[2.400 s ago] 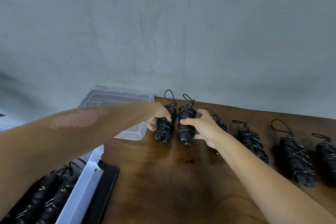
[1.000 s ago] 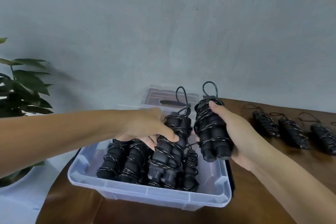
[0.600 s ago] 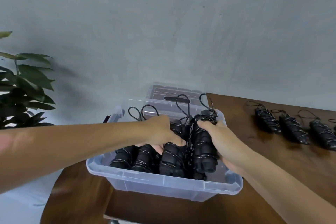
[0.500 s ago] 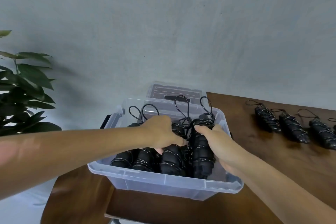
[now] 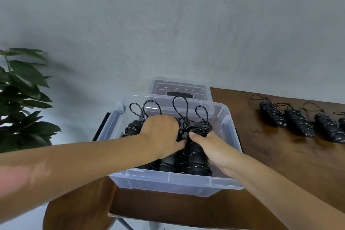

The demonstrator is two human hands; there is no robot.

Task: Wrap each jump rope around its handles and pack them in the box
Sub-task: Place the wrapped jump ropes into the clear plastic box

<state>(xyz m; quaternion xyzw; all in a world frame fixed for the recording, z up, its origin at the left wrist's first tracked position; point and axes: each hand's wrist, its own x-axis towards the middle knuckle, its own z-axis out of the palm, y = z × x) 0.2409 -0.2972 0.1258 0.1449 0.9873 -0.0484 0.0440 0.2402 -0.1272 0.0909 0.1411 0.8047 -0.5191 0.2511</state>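
A clear plastic box (image 5: 168,183) stands on a dark stool and holds several black wrapped jump ropes with cord loops (image 5: 180,107) sticking up. My left hand (image 5: 162,134) reaches into the box and grips one wrapped rope bundle (image 5: 168,162). My right hand (image 5: 216,147) holds another wrapped bundle (image 5: 195,153) low inside the box at its right side. Several more wrapped jump ropes (image 5: 295,123) lie in a row on the wooden table (image 5: 280,164) to the right.
The box's clear lid (image 5: 179,89) lies behind the box against the grey wall. A leafy plant (image 5: 20,99) stands at the left. A black flat panel (image 5: 101,126) shows under the box's left side.
Both hands lifted two bundles from the table, carried them left to the box and lowered them in among the others. In the last half second they sank deeper.
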